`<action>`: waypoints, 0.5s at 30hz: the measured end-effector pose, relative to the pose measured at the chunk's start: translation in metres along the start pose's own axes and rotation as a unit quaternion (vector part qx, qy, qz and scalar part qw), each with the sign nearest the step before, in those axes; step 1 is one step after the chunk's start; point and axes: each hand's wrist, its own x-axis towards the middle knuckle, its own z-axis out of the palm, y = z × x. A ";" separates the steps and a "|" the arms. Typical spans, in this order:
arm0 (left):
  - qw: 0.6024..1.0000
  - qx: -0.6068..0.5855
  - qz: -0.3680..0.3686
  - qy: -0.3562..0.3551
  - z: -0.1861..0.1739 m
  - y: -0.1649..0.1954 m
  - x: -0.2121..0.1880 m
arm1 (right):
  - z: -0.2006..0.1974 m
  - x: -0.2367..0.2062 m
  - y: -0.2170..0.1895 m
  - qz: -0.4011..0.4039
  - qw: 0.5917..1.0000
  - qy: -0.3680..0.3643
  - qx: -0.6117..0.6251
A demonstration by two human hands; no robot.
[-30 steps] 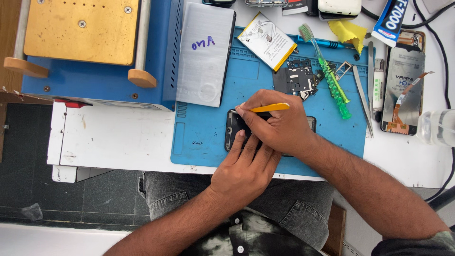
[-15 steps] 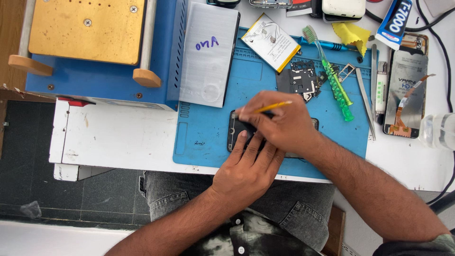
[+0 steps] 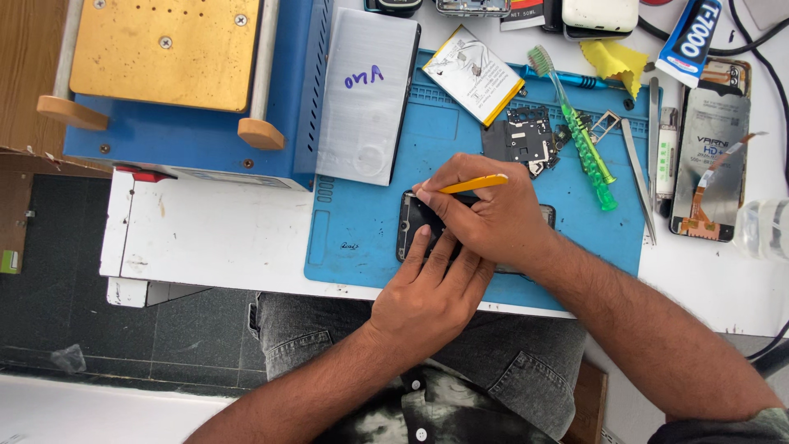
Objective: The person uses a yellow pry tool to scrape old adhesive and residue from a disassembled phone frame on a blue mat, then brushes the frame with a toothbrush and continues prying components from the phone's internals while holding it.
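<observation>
We see a green toothbrush [image 3: 579, 127], a battery [image 3: 474, 74], tweezers [image 3: 637, 173] and a yellow cloth [image 3: 616, 62] lying apart on our surface [image 3: 214, 238].

Right hand [image 3: 493, 218] pinches a yellow tool [image 3: 472, 184] over the dark phone [image 3: 415, 226] — left hand [image 3: 431, 292] steadies it on the blue mat [image 3: 362, 222].

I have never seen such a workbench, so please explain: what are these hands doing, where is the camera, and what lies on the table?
The camera sits on the person's head and looks down. The right hand grips a thin yellow tool with its tip at the edge of a dark phone. The left hand presses on the phone, which lies on a blue mat. Around it lie a battery, a green toothbrush, tweezers and a glue tube. At upper left stands a blue machine with a brass plate.
</observation>
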 end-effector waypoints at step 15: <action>1.000 0.020 0.002 0.002 -0.001 -0.001 0.000 | 0.001 0.001 0.001 -0.020 1.000 0.003 -0.022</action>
